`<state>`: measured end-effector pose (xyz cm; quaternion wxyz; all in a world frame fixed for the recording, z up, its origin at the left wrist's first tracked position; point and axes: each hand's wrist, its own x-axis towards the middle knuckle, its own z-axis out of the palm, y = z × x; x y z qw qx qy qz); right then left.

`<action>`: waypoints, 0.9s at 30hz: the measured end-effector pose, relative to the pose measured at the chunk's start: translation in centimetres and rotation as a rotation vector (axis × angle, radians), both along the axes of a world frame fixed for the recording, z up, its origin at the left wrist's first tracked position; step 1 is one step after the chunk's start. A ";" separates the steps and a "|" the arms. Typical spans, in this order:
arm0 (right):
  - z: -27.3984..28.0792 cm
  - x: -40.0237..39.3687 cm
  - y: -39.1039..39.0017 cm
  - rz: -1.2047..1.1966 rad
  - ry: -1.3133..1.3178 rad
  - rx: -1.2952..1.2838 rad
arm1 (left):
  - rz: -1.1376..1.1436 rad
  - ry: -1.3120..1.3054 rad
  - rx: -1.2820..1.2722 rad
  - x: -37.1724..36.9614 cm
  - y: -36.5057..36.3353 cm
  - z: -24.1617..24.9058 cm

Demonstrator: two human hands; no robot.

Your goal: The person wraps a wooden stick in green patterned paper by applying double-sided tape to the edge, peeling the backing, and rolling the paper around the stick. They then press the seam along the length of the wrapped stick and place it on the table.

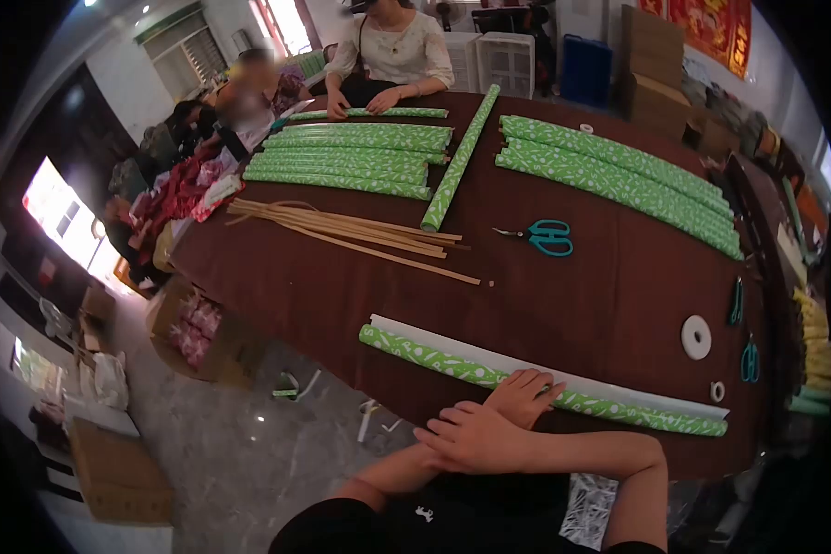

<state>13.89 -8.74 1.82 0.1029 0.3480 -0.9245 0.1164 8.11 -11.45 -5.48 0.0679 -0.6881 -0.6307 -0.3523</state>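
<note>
A green patterned roll of paper, with its white inner side showing along an unrolled edge, lies across the near side of the table. My left hand bends its fingers over the middle of this roll. Crossing above the left wrist is my right hand, its fingers apart and holding nothing; the palm is hidden. Teal-handled scissors lie farther in with their blades pointing left. Several thin tan strips are bundled on the left part of the table.
Green rolls lie in a left group and a right group, with a single roll between. White tape and more scissors are at right. Across the brown table, another person handles a roll.
</note>
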 end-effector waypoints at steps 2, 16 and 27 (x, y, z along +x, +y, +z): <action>2.6 -1.2 0.9 -0.124 0.034 -0.291 | 0.013 0.008 0.061 -0.2 -0.1 0.1; -0.2 -13.8 9.2 -0.063 -0.831 -0.595 | 0.015 -0.158 0.012 0.1 -1.0 2.1; -1.3 -13.5 9.4 -0.203 -0.767 -0.574 | -0.043 -0.190 -0.056 -0.7 -1.0 3.2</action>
